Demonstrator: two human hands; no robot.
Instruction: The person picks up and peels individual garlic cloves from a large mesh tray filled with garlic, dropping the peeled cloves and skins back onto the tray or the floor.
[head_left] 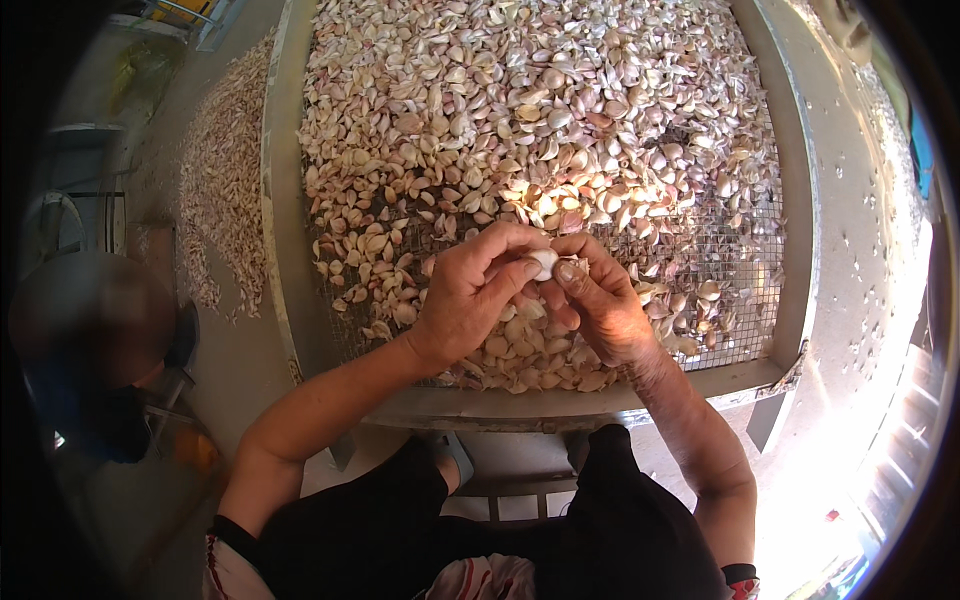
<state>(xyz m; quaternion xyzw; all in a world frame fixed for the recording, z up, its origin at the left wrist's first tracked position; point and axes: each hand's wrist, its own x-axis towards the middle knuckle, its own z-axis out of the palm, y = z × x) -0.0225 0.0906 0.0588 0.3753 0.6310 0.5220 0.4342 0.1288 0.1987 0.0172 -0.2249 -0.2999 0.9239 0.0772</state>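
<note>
Between the fingertips of both hands is a pale garlic clove, held above the near part of a mesh tray. My left hand pinches it from the left with thumb and fingers. From the right, my right hand closes on it, the thumb bent against its side. Loose garlic cloves lie in a small pile right under the hands. Many more cloves, white to pinkish, cover the far part of the tray. The curled fingers hide part of the held clove.
A metal frame borders the wire mesh, which shows bare at the near right. A heap of small cloves lies on the floor at left. Another person sits at the far left, blurred. Bright sunlight falls on the right.
</note>
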